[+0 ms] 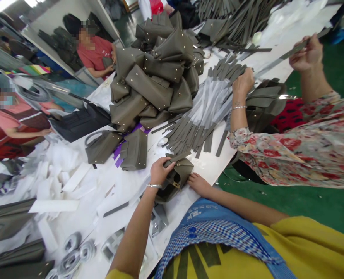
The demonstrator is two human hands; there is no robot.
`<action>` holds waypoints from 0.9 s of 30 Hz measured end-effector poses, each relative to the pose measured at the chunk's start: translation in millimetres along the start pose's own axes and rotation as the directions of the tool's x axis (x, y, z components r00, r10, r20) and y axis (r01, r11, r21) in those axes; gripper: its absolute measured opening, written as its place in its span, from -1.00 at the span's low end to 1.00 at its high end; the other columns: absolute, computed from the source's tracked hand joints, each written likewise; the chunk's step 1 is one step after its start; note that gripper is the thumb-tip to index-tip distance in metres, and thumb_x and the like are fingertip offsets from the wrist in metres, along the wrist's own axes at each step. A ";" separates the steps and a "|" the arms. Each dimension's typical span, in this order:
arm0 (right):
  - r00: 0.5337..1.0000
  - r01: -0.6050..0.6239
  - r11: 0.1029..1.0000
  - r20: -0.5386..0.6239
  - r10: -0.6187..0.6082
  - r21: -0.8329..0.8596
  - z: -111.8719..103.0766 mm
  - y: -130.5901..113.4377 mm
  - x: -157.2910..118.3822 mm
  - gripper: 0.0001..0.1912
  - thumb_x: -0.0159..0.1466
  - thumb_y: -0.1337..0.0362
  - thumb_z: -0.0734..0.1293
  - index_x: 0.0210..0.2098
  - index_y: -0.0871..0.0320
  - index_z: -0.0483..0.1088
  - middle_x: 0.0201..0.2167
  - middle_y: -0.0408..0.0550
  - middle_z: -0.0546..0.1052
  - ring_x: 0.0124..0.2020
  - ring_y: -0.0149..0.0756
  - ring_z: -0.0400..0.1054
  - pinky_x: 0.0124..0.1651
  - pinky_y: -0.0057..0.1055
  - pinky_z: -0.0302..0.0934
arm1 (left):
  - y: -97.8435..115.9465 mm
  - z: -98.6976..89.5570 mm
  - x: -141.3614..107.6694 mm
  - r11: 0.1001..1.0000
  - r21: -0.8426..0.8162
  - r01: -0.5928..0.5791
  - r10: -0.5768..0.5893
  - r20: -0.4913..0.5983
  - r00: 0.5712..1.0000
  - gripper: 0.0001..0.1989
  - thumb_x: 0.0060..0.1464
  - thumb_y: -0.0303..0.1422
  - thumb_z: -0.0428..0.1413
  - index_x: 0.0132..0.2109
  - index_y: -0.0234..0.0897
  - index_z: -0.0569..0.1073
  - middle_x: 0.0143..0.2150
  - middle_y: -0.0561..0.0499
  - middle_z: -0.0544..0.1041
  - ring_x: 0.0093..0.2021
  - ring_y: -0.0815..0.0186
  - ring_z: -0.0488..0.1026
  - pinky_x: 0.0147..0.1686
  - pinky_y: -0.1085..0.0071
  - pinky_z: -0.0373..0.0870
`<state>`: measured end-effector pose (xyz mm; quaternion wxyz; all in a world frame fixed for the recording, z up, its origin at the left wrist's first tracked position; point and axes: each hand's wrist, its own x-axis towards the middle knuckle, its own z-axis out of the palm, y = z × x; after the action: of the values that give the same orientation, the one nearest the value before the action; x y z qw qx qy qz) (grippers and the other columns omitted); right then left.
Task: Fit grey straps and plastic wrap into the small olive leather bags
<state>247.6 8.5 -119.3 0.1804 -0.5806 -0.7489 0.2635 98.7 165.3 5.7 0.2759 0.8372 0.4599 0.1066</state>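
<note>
A small olive-grey handbag [185, 169] with a gold-coloured clasp lies tilted on the white table in front of me. My left hand [160, 170] pinches its upper left edge, thumb on top, where a grey strip-like flap or strap [180, 156] runs across the bag. The bag's dark opening faces me. At the lower right side, my right hand [201, 185] lies palm down, fingers stretched out and fingertips touching the bag. Its thumb is hidden. Just below the bag sits a grey metallic tool or fixture [159, 220], partly covered by my left forearm.
Many similar bags form a heap [157, 73] beyond my hands. A bundle of grey straps [201, 112] lies to the right, where a co-worker's hands [308, 54] stretch a strip. White scraps [67, 162] and tape rolls [70, 259] are on the left. Two people work across the table.
</note>
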 end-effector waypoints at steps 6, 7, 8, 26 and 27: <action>0.995 -0.007 0.998 0.103 0.014 -0.062 1.9 0.7 6.5 -0.83 0.25 0.43 0.17 -0.29 0.21 0.39 -0.28 0.12 0.47 -0.16 -0.14 0.31 -0.05 -0.19 0.20 | -2.6 -0.3 1.6 1.000 -0.006 0.010 -0.010 0.015 1.000 -0.70 0.03 -0.13 0.12 -0.14 -0.18 0.49 -0.10 0.01 0.54 -0.08 0.27 0.45 -0.03 0.37 0.33; 0.993 -0.021 0.998 0.113 0.028 -0.064 -2.4 4.2 -0.1 -0.82 0.24 0.45 0.16 -0.30 0.22 0.38 -0.30 0.12 0.47 -0.20 -0.14 0.33 -0.11 -0.21 0.22 | -3.0 0.2 1.3 1.000 -0.008 0.011 -0.011 0.017 1.000 -0.70 0.03 -0.13 0.12 -0.14 -0.18 0.49 -0.10 0.01 0.54 -0.08 0.27 0.45 -0.03 0.37 0.33; 0.991 -0.035 0.997 0.126 0.044 -0.075 -8.2 8.7 -9.1 -0.82 0.22 0.47 0.16 -0.29 0.23 0.38 -0.30 0.12 0.47 -0.23 -0.15 0.34 -0.15 -0.23 0.23 | -3.3 0.8 0.8 1.000 -0.012 0.012 -0.011 0.018 1.000 -0.70 0.03 -0.13 0.11 -0.14 -0.18 0.49 -0.10 0.01 0.54 -0.08 0.27 0.45 -0.03 0.37 0.33; 0.902 -0.192 0.832 -0.241 0.359 0.521 -111.7 -13.6 22.8 -0.74 0.19 0.10 0.29 -0.19 0.09 0.32 -0.30 -0.07 0.50 -0.29 -0.23 0.39 -0.23 -0.37 0.22 | 23.8 21.3 -32.8 0.995 -0.039 -0.097 0.101 0.128 0.987 -0.69 0.06 -0.14 0.10 -0.08 -0.16 0.44 -0.09 -0.01 0.52 -0.09 0.26 0.44 -0.07 0.39 0.31; 0.921 -0.186 0.862 -0.222 0.320 0.471 -108.6 -12.2 25.2 -0.75 0.19 0.11 0.29 -0.19 0.08 0.31 -0.29 -0.07 0.50 -0.27 -0.21 0.40 -0.22 -0.36 0.21 | 25.4 21.5 -35.6 0.997 -0.044 -0.065 0.070 0.111 0.991 -0.66 0.05 -0.12 0.10 -0.06 -0.17 0.42 -0.09 -0.01 0.52 -0.09 0.26 0.44 -0.09 0.39 0.31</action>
<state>294.1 50.6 -26.5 0.3792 -0.6510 -0.5510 0.3589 106.3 117.2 4.8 0.3144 0.8513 0.4129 0.0777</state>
